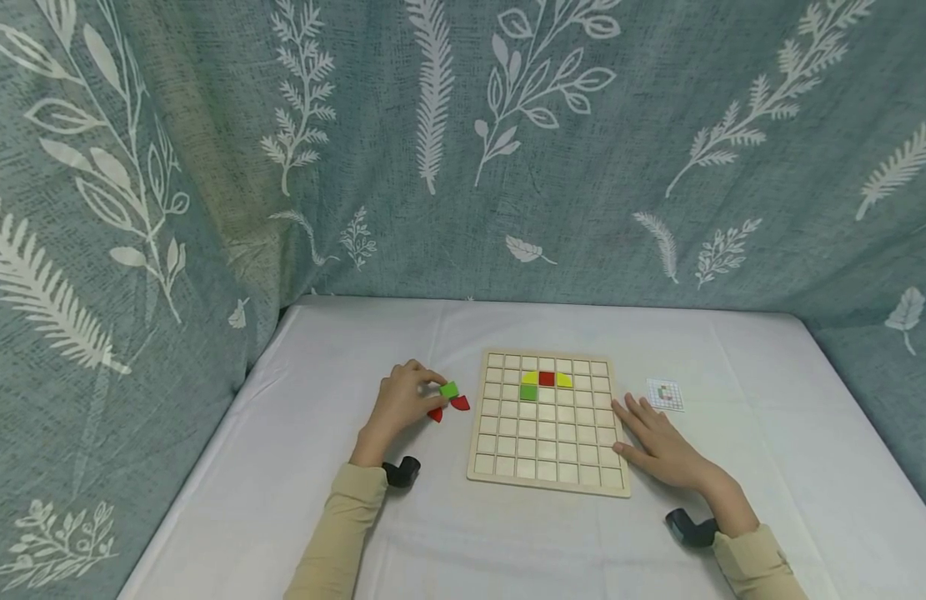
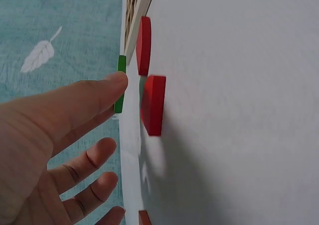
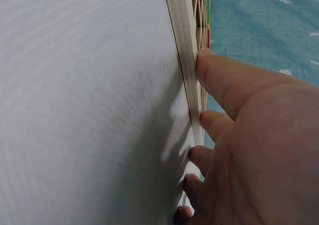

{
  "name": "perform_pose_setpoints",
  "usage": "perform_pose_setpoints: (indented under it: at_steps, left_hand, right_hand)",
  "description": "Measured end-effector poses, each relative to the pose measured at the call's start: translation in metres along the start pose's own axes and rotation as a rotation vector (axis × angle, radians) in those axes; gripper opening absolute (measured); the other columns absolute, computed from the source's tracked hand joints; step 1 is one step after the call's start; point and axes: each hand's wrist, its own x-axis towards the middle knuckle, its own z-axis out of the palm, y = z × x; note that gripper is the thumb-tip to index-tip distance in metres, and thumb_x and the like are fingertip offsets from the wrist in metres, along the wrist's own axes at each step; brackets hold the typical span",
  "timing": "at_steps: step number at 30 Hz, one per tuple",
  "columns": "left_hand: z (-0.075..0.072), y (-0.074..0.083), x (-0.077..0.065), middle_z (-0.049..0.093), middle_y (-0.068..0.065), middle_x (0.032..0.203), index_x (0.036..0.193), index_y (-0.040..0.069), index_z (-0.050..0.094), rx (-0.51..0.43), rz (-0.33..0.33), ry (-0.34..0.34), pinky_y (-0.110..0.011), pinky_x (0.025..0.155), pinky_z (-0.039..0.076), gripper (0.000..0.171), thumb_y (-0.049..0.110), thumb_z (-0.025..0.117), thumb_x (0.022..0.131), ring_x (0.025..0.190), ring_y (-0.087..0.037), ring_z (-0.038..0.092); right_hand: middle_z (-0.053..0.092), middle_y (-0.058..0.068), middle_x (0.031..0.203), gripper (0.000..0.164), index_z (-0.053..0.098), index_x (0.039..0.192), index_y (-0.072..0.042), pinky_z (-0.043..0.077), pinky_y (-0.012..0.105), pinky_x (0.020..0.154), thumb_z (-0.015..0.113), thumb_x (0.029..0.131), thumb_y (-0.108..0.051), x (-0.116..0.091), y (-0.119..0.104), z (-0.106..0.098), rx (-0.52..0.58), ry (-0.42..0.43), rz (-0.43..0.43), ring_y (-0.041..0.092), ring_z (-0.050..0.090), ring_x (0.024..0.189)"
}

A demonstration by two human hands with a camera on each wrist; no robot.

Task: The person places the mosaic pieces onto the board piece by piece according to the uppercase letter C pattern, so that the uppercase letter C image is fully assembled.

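1 grn block (image 1: pixel 449 390) in L hand (image 1: pixel 399 400) (btwn thumb & fingertip).

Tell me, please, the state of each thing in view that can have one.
Left hand: pinches the held green tile.
Held green tile: raised off the table.
Right hand: extended, touching the board.
Board: flat on the table, partly filled.
Yellow pieces: set in board cells.
Placed red square: set between the yellow pieces.
Placed green square: in a board cell.
Loose red pieces: lying on the table.
Pattern card: face up.
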Motion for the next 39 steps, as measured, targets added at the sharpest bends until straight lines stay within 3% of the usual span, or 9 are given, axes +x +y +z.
perform_pose_setpoints:
  at_steps: [13, 22, 29, 39]
  left_hand:
    - [0.006, 0.011, 0.006, 0.059, -0.008, 0.096, 0.099, 0.017, 0.073, -0.017, 0.047, -0.024, -0.046, 0.077, 0.041, 0.023, 0.024, 0.075, 0.077, 0.089, -0.026, 0.051]
    - [0.011, 0.023, 0.009, 0.059, -0.006, 0.100, 0.098, 0.020, 0.073, -0.031, 0.043, -0.054, -0.043, 0.078, 0.040, 0.023, 0.027, 0.075, 0.077, 0.090, -0.026, 0.050]
    - [0.019, 0.030, 0.011, 0.059, -0.005, 0.100, 0.099, 0.019, 0.073, -0.027, 0.105, -0.069, -0.041, 0.076, 0.039, 0.025, 0.030, 0.075, 0.076, 0.089, -0.023, 0.050]
    - [0.033, 0.043, 0.016, 0.059, -0.004, 0.098, 0.101, 0.020, 0.073, -0.036, 0.142, -0.103, -0.039, 0.076, 0.038, 0.026, 0.031, 0.075, 0.076, 0.086, -0.019, 0.048]
  right_hand:
    - [0.015, 0.025, 0.151, 0.068, 0.027, 0.146, -0.005, 0.005, 0.062, 0.107, 0.051, 0.092, -0.039, 0.000, 0.001, 0.000, 0.000, 0.003, -0.001, 0.046, 0.007, 0.138]
    - [0.016, 0.026, 0.150, 0.068, 0.027, 0.146, -0.005, 0.005, 0.062, 0.107, 0.052, 0.092, -0.038, 0.000, 0.002, 0.003, 0.015, 0.014, -0.009, 0.047, 0.007, 0.137]
    - [0.016, 0.026, 0.150, 0.067, 0.027, 0.146, -0.005, 0.005, 0.063, 0.107, 0.052, 0.092, -0.038, 0.001, 0.003, 0.003, 0.009, 0.014, -0.017, 0.047, 0.007, 0.137]
    - [0.015, 0.025, 0.151, 0.067, 0.027, 0.146, -0.005, 0.005, 0.062, 0.107, 0.051, 0.093, -0.039, 0.001, 0.002, 0.002, -0.004, 0.000, -0.005, 0.047, 0.007, 0.138]
